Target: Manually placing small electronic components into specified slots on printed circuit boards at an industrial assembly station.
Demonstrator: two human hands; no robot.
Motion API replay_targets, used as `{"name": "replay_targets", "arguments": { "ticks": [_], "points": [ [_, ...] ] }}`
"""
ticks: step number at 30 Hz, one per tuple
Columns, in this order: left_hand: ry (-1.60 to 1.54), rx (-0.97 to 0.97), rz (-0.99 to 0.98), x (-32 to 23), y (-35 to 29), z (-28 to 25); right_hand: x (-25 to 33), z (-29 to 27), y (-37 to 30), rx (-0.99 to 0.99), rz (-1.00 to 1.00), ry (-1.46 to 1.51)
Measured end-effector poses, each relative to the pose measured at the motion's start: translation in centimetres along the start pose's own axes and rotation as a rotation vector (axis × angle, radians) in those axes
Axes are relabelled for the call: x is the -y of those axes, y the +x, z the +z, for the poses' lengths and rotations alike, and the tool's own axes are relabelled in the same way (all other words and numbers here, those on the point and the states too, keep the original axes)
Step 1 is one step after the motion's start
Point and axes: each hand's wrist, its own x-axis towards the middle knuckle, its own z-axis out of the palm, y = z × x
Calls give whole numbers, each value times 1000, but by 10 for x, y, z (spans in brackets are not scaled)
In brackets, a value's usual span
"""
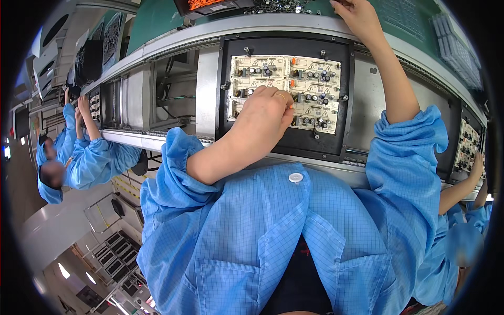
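Over the middle of a cream circuit board panel is my left hand, its fingers bent and pinched together. A bit of orange component shows at those fingertips, and the hand covers part of the panel's lower left. Other small orange components stand along the panel's middle, among black capacitors. The panel lies in a black carrier frame with metal posts. My right hand reaches to the far side, thumb and fingers drawn together beside a heap of small metallic parts. What they pinch cannot be made out.
A dark bin of orange parts stands on the green far surface. The metal conveyor rail runs between me and it. Clear trays sit far right. Co-workers in blue work at left and right.
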Motion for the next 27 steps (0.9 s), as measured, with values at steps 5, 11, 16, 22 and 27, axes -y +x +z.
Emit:
{"name": "replay_targets", "arguments": {
  "ticks": [5,11,16,22,27],
  "points": [
    [30,13,5,-2,0,2,-4,2,-2,-4,93,184],
    [45,55,0,-3,4,0,-20,6,6,64,16,193],
    [-28,76,-32,0,12,-7,-5,-10,-1,55,204,274],
    [247,-362,117,69,101,-72,63,-37,-45,315,365,268],
    [652,-592,19,161,188,-110,122,-2,-76,447,-99,14]
  ]
}}
